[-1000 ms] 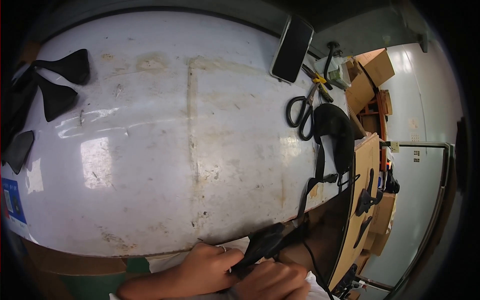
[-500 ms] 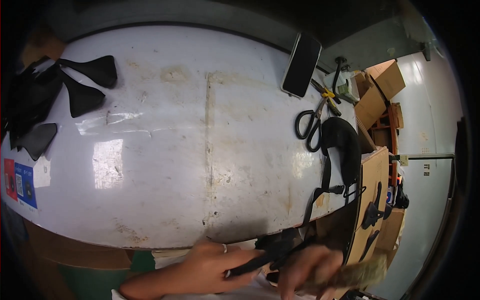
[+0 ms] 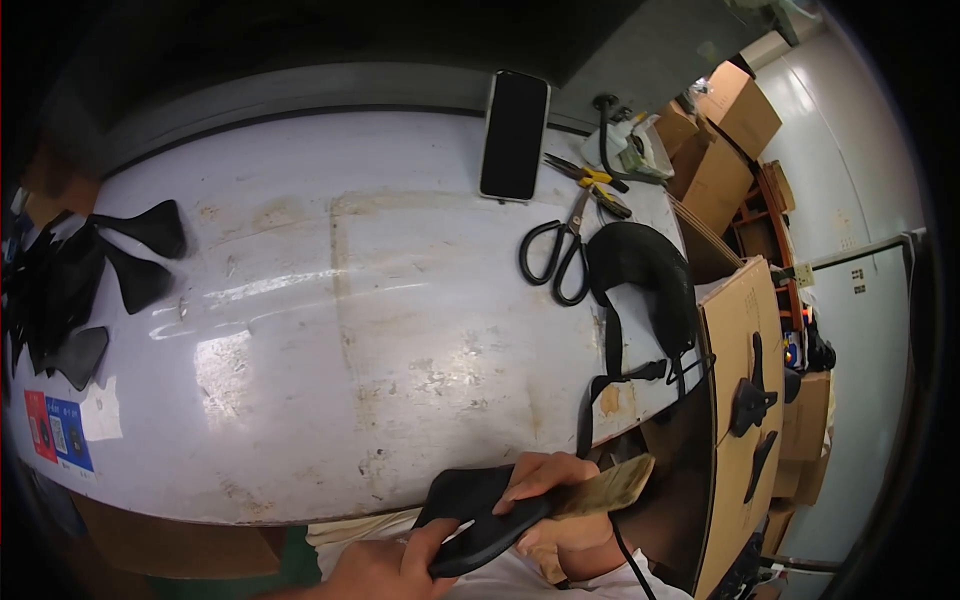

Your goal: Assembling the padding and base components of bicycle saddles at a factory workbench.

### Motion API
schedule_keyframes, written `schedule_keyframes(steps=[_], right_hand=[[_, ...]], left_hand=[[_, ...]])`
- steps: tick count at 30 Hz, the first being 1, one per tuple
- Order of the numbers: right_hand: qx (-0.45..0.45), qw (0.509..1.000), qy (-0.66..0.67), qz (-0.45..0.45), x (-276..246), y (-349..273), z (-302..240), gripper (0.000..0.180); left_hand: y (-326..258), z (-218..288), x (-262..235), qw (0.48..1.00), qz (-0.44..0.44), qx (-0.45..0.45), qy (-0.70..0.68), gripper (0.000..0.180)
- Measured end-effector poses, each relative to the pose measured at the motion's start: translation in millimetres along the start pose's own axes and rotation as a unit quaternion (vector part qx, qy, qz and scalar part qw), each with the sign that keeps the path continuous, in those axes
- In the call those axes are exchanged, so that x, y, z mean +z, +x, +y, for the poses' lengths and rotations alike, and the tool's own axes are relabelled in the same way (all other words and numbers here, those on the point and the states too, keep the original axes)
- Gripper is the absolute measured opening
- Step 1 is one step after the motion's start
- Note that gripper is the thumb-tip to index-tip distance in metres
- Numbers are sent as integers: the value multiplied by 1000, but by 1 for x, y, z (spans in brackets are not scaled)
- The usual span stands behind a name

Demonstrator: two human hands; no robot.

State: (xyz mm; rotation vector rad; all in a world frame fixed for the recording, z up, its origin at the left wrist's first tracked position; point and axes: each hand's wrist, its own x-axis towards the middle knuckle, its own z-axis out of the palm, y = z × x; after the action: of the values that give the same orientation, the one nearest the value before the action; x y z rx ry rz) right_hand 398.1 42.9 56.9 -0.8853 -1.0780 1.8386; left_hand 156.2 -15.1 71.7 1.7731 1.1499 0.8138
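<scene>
Below the table's front edge, my left hand pinches the near end of a curved black padded piece. My right hand is closed at the other end, with its fingers over the black material. A flat, worn tan-brown bar sticks out to the right from my right hand; its exact kind is unclear. Part of the black piece lies against the table edge. A thin black cord hangs beside my right wrist.
On the white table are a phone, yellow-handled pliers, black-handled scissors and a curved black padded item with straps. Black cut pieces pile up at far left. An open cardboard box stands at right.
The view has shifted, so the table items sit farther left. My hands have raised the black piece into clearer view, and the tan bar now points up to the right.
</scene>
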Motion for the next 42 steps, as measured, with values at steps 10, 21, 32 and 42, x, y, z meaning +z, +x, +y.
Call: schedule_keyframes(steps=[10,21,32,42], right_hand=[[-152,903,-401,-8,3,-5,-17,59],[-155,907,-382,87,-10,-34,3,51],[-151,922,-354,37,-10,-28,0,58],[-538,838,-30,-91,24,20,-5,22]], left_hand=[[24,22,-7,985,-136,-5,108,62],[51,28,-4,958,-250,47,133,48],[20,38,29,968,-68,-17,239,75],[43,22,-60,974,-180,-129,-40,51]])
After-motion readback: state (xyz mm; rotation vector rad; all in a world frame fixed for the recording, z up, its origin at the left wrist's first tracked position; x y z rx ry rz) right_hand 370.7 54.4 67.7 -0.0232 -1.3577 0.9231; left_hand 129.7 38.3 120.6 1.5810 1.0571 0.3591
